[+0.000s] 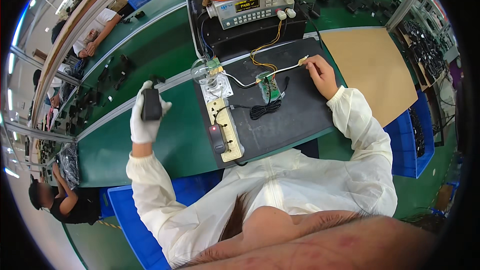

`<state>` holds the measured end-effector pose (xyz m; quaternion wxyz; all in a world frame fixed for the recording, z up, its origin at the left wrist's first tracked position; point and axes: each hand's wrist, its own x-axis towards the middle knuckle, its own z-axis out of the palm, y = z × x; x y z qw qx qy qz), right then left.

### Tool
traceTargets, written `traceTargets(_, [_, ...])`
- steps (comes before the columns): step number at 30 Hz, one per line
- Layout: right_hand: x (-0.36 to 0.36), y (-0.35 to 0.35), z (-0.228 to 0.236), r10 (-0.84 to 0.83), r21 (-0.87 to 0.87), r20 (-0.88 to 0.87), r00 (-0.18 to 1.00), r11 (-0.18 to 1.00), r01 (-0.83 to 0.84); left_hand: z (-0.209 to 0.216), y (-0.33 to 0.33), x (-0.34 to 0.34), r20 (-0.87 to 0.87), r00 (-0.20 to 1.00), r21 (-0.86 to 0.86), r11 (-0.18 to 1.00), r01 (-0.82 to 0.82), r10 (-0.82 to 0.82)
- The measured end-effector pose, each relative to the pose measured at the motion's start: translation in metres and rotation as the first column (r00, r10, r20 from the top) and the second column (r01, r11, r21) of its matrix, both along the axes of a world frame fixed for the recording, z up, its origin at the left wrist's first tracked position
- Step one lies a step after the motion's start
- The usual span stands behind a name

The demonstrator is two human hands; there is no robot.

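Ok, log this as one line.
left hand: gloved, holding black block; right hand: at end of white lead; black adapter: on power strip

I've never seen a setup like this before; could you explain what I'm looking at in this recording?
There is no machine arm here: a person works with two hands. The single picture comes from a wide camera on their head, looking down, so edges bend. The gloved left hand has a black box in its grip. The ungloved right hand is at the end of a white wire, seemingly pinching it. On the black mat are a green circuit board, a coiled black cable and a power strip, with a glass bulb nearby.
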<state>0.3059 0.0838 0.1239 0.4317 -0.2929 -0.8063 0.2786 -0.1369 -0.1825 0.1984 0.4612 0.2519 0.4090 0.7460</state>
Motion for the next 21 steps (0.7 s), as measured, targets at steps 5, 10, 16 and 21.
traceTargets(5, [-0.039, -0.043, 0.042, 0.221, 0.051, -0.089, 0.971, 0.975, -0.217, 0.051, -0.031, 0.084, -0.459, 0.882, 0.261, 0.932, 0.251, -0.109])
traceTargets(10, [-0.097, -0.096, 0.090, 0.755, -0.096, -0.196, 0.626, 0.620, -0.779, 0.083, -0.013, 0.142, -0.450, 0.871, 0.392, 0.833, 0.391, -0.197])
traceTargets(16, [-0.095, -0.118, 0.075, 0.860, -0.652, -0.346, 0.375, 0.068, -0.755, 0.077, 0.010, 0.130, -0.398, 0.903, 0.355, 0.880, 0.315, -0.163])
traceTargets(21, [-0.065, -0.093, 0.073, 0.662, -0.769, -0.394, 0.637, 0.143, -0.623, 0.008, 0.016, 0.076, -0.338, 0.939, -0.008, 0.998, 0.065, -0.064])
